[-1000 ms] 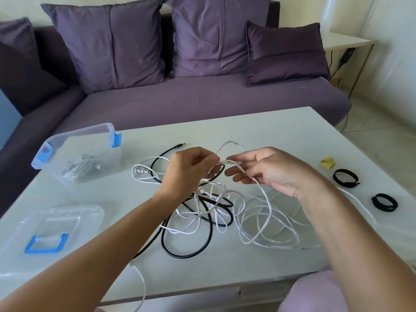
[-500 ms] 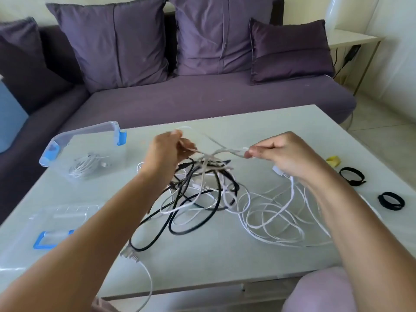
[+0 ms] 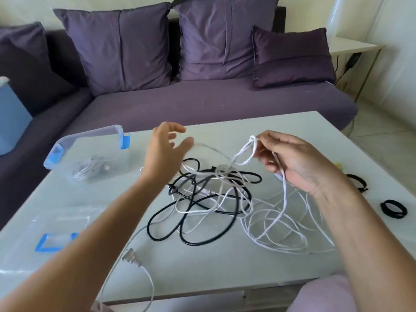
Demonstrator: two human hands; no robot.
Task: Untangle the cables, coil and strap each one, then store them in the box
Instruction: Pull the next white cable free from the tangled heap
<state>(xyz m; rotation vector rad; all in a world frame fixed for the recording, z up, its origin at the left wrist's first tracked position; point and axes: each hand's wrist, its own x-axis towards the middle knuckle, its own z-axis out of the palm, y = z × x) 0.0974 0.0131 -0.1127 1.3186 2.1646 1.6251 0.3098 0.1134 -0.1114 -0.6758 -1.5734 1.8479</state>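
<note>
The right hand [image 3: 292, 163] is hovering above the tabletop [image 3: 225, 271], its grip pinching a loop of the white cable [image 3: 284, 190] between thumb and curled fingers. That cable is trailing down past the palm into a loose heap of white loops lying on the near right of the tabletop. The left hand [image 3: 166, 149] is hovering across from it with the grip released, fingers spread and grasping nothing. A thin pale strand is running toward its fingertips, but blur is making it impossible to tell whether it is touching them. Below and between the two hands the knot is sitting mid-tabletop, the black cable [image 3: 193, 244] winding in big loops through and under the white strands. A white lead with a pale connector [image 3: 131, 260] is lying by the near edge and hanging over it. On the far left the clear box [image 3: 90, 137] with blue latches is standing open, a coiled white cable [image 3: 90, 171] lying inside it. Its lid [image 3: 56, 243] with a blue handle is lying flat on the near left. Two black straps [image 3: 392, 215] are lying apart from each other by the right edge, away from the tangle. Behind the tabletop a purple sofa [image 3: 202, 102] is carrying purple cushions [image 3: 121, 48].
</note>
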